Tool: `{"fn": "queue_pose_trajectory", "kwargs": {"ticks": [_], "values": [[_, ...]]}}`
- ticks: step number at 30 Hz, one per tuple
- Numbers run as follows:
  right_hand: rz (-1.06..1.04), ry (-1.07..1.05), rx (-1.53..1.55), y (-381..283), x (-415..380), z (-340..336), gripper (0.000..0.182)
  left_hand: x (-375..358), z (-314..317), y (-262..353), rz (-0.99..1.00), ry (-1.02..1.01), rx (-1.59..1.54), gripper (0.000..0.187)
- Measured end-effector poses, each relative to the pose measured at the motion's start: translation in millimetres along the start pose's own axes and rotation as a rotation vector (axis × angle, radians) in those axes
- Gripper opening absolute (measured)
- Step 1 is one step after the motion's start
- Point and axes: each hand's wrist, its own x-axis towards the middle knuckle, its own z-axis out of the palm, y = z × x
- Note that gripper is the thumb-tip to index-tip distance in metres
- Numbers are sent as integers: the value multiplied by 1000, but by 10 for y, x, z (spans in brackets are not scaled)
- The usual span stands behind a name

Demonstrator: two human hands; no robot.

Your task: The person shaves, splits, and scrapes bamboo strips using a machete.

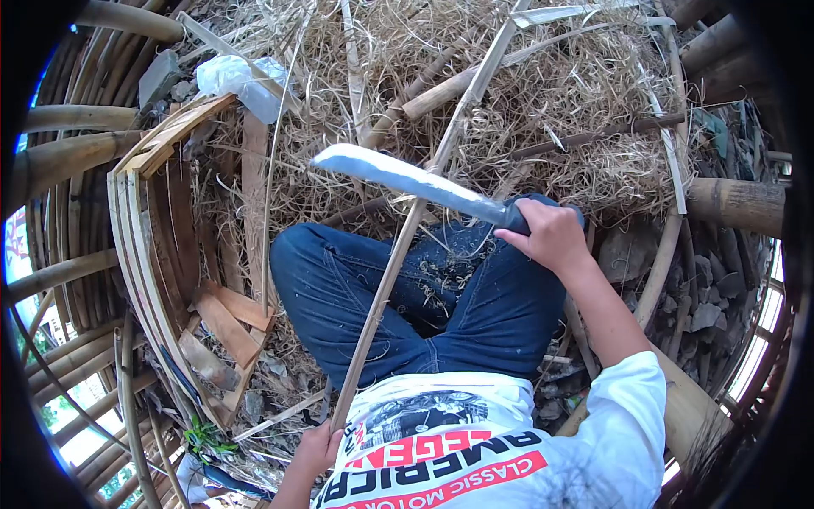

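Note:
My right hand [549,233] is closed around the dark handle of a machete [407,180], whose broad pale blade points to the left. The blade crosses a long, narrow bamboo strip [386,293] above my crossed legs. Near my left hip, my left hand [319,448] grips the lower end of that strip. From there the strip slants up and to the right, past the blade and over the shavings. Small shavings lie on my jeans [373,280].
Curly bamboo shavings [560,93] cover the ground ahead, with a cut bamboo pole [441,93] among them. At left stands a wooden crate [136,220] with wood pieces inside, a plastic bag [246,81] behind it. Bamboo poles [738,206] and rubble [708,293] lie at right.

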Motion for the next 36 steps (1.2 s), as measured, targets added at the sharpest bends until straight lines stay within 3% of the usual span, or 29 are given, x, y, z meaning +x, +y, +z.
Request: {"fn": "queue_pose_trajectory", "kwargs": {"ticks": [2, 5, 12, 14, 17, 24, 28, 34, 36], "values": [[17, -41, -14, 23, 29, 17, 52, -3, 6, 14, -4, -1, -12, 18], [204, -9, -32, 96, 124, 94, 51, 9, -33, 103, -27, -4, 28, 18], [-9, -72, 22, -185, -11, 43, 52, 3, -6, 6, 35, 11, 67, 17], [81, -78, 11, -111, 54, 51, 44, 13, 7, -6, 32, 5, 66, 16], [227, -17, 28, 16, 160, 85, 48, 3, 20, -7, 66, 26, 73, 16], [43, -93, -40, -139, 79, 3, 52, 35, 11, -10, 58, -16, 30, 14], [253, -10, 11, 59, 171, 109, 49, 41, -11, 53, 94, 7, -12, 14], [99, -61, -62, 49, 150, -30, 49, 11, 8, -35, 72, 0, 8, 14], [179, -26, -87, 200, 208, 20, 50, 21, 22, -55, 60, 0, 13, 14]]}}
